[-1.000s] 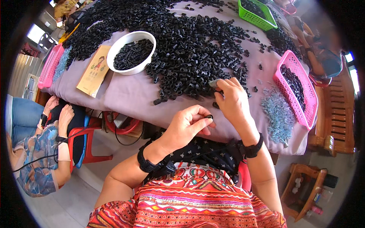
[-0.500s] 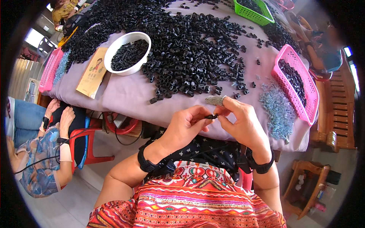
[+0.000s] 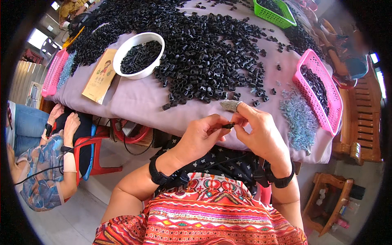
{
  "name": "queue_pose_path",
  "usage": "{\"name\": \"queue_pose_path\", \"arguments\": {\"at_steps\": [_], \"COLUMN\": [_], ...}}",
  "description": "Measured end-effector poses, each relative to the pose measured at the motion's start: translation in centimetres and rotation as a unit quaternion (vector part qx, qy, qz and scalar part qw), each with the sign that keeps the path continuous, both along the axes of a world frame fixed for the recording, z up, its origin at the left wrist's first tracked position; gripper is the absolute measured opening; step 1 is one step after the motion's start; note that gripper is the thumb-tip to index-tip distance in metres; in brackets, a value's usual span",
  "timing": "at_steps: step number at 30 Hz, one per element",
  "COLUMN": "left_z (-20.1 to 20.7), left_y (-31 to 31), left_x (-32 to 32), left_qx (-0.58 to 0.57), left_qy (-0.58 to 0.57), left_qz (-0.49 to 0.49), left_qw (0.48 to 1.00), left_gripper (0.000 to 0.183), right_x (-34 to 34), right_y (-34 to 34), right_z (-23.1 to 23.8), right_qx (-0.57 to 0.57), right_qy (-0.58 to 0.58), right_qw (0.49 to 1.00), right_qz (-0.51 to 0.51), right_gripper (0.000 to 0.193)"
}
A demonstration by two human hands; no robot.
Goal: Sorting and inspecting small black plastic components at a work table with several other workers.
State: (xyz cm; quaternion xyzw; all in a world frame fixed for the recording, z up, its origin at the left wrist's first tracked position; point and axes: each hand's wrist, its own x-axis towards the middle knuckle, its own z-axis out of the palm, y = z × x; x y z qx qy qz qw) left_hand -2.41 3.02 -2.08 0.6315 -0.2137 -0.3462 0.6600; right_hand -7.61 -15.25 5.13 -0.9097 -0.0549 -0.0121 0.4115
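In front of my body, above the near edge of the table, both hands meet at a small black plastic piece [image 3: 228,125]. My left hand [image 3: 199,136] is closed, pinching that piece between thumb and fingers. The fingertips of my right hand [image 3: 261,130] press together at its other end; anything they hold is too small to make out. A grey cover [image 3: 229,105] sits on a finger of my right hand, which points away from the pinch. Just beyond my hands spreads a large heap of black plastic parts [image 3: 204,69], many of them hollow.
A white bowl [image 3: 119,65] of black pieces stands beside a tan printed packet [image 3: 99,79]. At right are a pink basket [image 3: 304,87] and a pile of tiny blue-grey bits [image 3: 299,120]. A green basket [image 3: 274,17] lies far back. Another person [image 3: 49,171] sits at left.
My hands stay nearly in place, with only slight finger movement around the black piece. The whole view has shifted a little.
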Motion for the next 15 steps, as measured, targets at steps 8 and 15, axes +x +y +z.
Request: {"name": "queue_pose_path", "arguments": {"at_steps": [8,15], "left_z": [0.4,0.2], "left_y": [-0.4,-1.1], "left_x": [0.6,1.0], "left_qx": [-0.032,-0.111], "left_qy": [0.028,0.112], "left_qz": [0.014,0.048], "left_qw": [0.999,0.986], "left_gripper": [0.022,0.017], "right_x": [0.1,-0.3], "right_y": [1.1,1.0], "right_z": [0.2,-1.0], "right_qx": [0.001,0.002], "right_qy": [-0.038,-0.075], "right_qw": [0.997,0.995], "right_qz": [-0.064,-0.071], "right_gripper": [0.015,0.019]}}
